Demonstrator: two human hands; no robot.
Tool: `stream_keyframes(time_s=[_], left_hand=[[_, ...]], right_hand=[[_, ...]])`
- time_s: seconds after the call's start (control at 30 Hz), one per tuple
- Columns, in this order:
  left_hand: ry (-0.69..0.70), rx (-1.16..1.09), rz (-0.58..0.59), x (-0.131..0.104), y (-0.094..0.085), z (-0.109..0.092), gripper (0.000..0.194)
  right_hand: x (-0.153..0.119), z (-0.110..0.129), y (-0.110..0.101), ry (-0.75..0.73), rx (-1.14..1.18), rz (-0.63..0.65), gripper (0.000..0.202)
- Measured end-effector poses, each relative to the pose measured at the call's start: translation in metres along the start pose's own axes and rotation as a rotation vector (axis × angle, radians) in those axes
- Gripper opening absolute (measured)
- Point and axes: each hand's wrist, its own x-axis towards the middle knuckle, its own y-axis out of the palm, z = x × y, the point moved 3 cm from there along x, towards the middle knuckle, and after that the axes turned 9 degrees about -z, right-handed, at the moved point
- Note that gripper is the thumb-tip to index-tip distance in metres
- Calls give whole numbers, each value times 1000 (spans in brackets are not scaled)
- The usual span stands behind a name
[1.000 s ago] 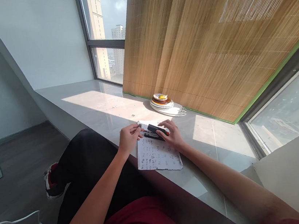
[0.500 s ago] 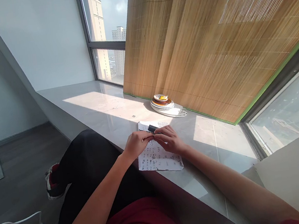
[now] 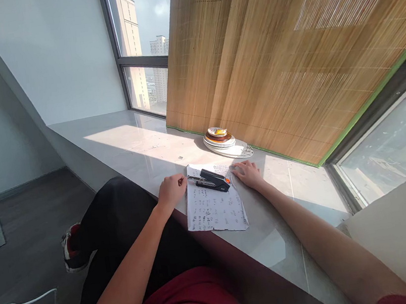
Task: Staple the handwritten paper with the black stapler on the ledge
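A black stapler (image 3: 216, 180) with an orange-red end lies on a sheet of paper (image 3: 219, 214) covered in handwriting. Its metal inner part sticks out toward the left. My left hand (image 3: 172, 190) is closed beside that metal end, at the paper's left edge; what its fingers hold, if anything, is too small to make out. At the paper's upper right edge rests my right hand (image 3: 249, 173), fingers apart and nothing in it, a little away from the stapler.
Beyond the paper, a stack of plates (image 3: 219, 139) stands on the pale ledge (image 3: 127, 147) near a bamboo blind (image 3: 259, 65). A small grey piece (image 3: 180, 158) lies left of the plates. My bent leg (image 3: 120, 207) is beside the ledge.
My hands have moved apart, the left one leftward and the right one to the right and slightly away from me. The stapler between them is now uncovered.
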Motion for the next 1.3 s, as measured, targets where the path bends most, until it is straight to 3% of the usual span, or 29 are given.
stream_keyframes(time_s=[0.17,0.43,0.6,0.73,0.83,0.97,1.13,1.3], left_hand=[[-9,-35,-10,0,1,-1,26],[21,-8,-13,8,-2,-6,34],[85,84,-104,50,-3,-10,32],[131,109,-28,97,18,6,30],[174,81,74,115,37,21,39],[174,78,139,115,46,38,39],[158,112,120,108,32,51,40],[115,55,76,107,24,50,34]], right_hand=[[-1,-6,16,-13,-95,73,43],[-1,-4,15,11,-112,72,47],[1,-7,13,72,-51,27,54],[0,-6,11,66,-63,31,48],[-2,-2,12,11,-94,57,44],[-3,0,10,5,-92,33,43],[-5,3,8,-30,-75,6,39],[-5,4,8,-29,-91,11,44]])
